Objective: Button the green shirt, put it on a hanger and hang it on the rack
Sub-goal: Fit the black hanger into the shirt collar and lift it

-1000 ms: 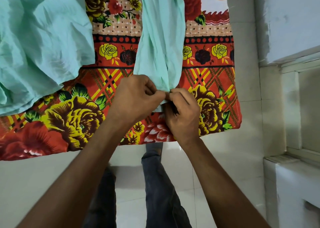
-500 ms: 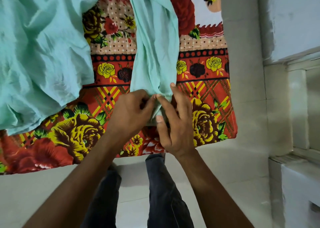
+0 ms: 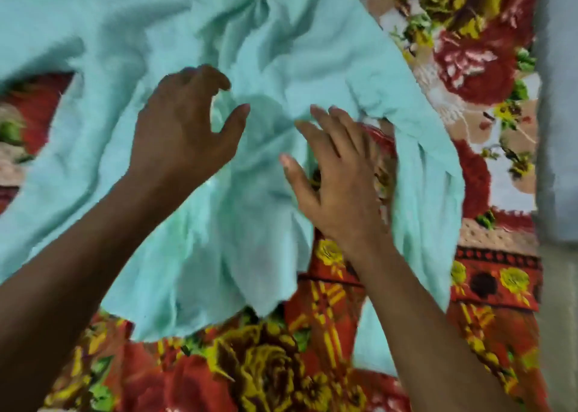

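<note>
The pale green shirt (image 3: 175, 36) lies crumpled across a floral red and yellow bedspread, filling the upper left and middle of the head view. One sleeve (image 3: 428, 192) runs down the right side. My left hand (image 3: 184, 130) hovers over the shirt's body with fingers curled and apart, holding nothing. Between the body and the sleeve my right hand (image 3: 337, 180) is spread flat, fingers apart, with its tips at the fabric's fold. No hanger or rack is in view. The picture is blurred by motion.
The bedspread (image 3: 281, 368) covers the bed under the shirt, and its right edge meets a pale wall or floor strip (image 3: 556, 130). The bed's near edge is out of frame.
Both hands have let go of the sleeve cuff near the bed's front edge and moved up over the shirt's body. The view has swung forward and closer, and the floor and legs are gone.
</note>
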The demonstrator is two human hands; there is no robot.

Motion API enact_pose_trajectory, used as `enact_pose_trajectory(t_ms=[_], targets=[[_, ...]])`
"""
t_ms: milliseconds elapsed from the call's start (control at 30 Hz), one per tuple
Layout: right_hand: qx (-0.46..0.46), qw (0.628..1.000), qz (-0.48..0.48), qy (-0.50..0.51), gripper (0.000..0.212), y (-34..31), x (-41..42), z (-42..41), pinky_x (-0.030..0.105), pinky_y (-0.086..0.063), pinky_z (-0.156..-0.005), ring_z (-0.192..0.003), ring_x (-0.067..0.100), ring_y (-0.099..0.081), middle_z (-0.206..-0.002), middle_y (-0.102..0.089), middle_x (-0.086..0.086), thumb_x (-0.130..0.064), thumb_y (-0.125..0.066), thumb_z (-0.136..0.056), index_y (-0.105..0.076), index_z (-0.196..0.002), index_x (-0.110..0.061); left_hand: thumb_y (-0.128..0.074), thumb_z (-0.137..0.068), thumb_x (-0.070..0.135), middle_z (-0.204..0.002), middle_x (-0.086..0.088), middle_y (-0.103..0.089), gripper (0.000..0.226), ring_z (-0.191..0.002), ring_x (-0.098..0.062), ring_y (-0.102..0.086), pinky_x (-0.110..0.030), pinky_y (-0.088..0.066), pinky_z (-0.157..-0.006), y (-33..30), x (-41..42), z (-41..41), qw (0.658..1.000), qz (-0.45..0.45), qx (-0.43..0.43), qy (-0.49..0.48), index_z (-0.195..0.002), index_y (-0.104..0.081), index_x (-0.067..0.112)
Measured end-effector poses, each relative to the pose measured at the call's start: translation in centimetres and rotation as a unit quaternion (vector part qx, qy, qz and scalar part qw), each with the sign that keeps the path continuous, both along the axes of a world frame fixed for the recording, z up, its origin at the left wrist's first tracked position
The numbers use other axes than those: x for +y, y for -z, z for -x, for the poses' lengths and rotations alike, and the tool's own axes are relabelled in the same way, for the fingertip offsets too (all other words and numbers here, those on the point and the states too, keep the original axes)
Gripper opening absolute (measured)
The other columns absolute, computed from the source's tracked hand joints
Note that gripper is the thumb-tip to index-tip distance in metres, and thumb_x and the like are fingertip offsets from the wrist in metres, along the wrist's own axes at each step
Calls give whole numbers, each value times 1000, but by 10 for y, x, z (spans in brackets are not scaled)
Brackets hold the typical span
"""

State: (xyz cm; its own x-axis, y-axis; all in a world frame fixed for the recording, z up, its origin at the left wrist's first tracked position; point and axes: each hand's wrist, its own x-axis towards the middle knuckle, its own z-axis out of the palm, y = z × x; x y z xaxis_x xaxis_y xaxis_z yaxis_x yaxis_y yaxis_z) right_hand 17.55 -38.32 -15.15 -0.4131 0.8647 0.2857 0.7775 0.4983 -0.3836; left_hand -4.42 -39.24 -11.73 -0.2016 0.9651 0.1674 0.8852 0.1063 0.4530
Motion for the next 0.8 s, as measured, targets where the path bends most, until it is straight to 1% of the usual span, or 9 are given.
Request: enact_pose_trajectory(t_ms=[100,167,267,367,467,533,600,700,800], targets=[[-5,999,-12,-35,46,2,68,84,51,-38,-113,-144,29,-49,-149,-58,7,-46,-58,-101,-68,-133,-14,-57,-95,53,-127,-15,-63,55,-121,-38,-55,-48,-49,-95,13,58,72,1000,2,28,-4,-130,-59,11],[-15,998,-25,-52,46,0,104,126,51,-38,-113,-143,30,-50,-149,-59,8,-45,-59,-101,-68,-133,-13,-55,-96,53,-129,-18,-62,57,-123,-39,-54,-47,-45,-98,19,99,114,998,-21,50,-9,-131,-58,7],[-30,997,-30,-64,50,-10,164,190,51,-34,-118,-147,30,-45,-154,-54,8,-48,-57,-102,-65,-138,-15,-48,-98,53,-136,-20,-59,60,-128,-41,-52,-47,-40,-107,19,177,206,992,-38,119,-20,-132,-57,4],[-40,995,-55,-70,51,-15,217,235,50,-32,-120,-150,30,-40,-156,-51,9,-50,-53,-103,-63,-140,-15,-50,-97,52,-154,-24,-45,70,-145,-42,-39,-50,-30,-120,36,223,267,991,-6,137,-9,-146,-48,2],[-4,994,-74,-85,48,-8,267,283,49,-34,-120,-147,32,-44,-152,-55,12,-46,-52,-103,-66,-135,-12,-43,-102,53,-164,-18,-35,70,-153,-36,-30,-47,-20,-126,76,225,283,995,18,102,12,-155,-40,8],[18,991,-78,-106,43,0,296,314,49,-37,-118,-143,35,-48,-146,-60,14,-39,-56,-103,-68,-131,-9,-43,-103,55,-165,-16,-34,70,-154,-32,-28,-47,-19,-127,89,223,285,996,13,89,-1,-157,-39,11],[12,988,-75,-135,40,2,321,345,51,-38,-117,-141,38,-50,-142,-61,17,-34,-58,-102,-68,-130,-7,-45,-102,55,-166,-15,-32,70,-156,-30,-27,-49,-19,-126,87,227,288,996,12,84,-3,-157,-39,12],[-31,987,-57,-146,44,0,367,390,49,-37,-118,-144,35,-47,-146,-58,14,-36,-56,-102,-65,-135,-10,-45,-100,55,-168,-10,-29,70,-157,-26,-23,-49,-19,-126,87,230,289,997,14,75,-8,-157,-40,14],[-95,989,-36,-110,53,0,433,424,48,-30,-122,-152,32,-35,-158,-46,11,-44,-48,-103,-54,-147,-14,-44,-99,54,-170,-8,-25,71,-159,-25,-19,-51,-20,-125,88,234,292,997,23,73,-7,-158,-38,15]])
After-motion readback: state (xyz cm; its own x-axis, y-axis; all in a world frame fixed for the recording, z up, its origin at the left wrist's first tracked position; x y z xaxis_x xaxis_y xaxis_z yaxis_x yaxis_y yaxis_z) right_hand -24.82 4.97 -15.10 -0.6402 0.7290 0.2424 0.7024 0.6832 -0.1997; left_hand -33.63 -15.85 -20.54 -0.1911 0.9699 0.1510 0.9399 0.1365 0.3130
